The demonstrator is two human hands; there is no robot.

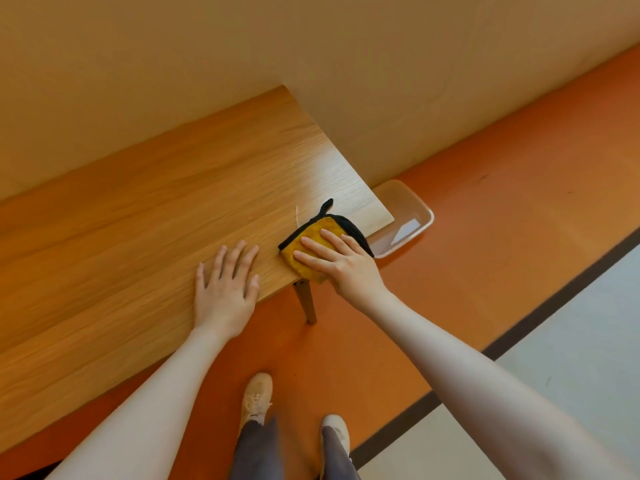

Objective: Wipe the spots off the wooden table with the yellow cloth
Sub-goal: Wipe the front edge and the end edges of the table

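Two flat, spread hands: right hand point(341, 263) presses fluffy yellow cloth point(313, 242), left hand point(225, 284) on grained wooden table point(145, 209).

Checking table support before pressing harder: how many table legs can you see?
1. One table leg shows under the near corner, below the yellow cloth pressed by the right hand. Other legs may be hidden beneath the wooden table.

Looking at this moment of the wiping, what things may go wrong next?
1. The yellow cloth lies at the table's near corner and partly overhangs the edge; a stroke outward may drag it off onto the floor.
2. The right hand presses flat rather than gripping, so the cloth may bunch or slip.
3. A clear tray sits on the floor beside that corner; a step sideways may hit it.
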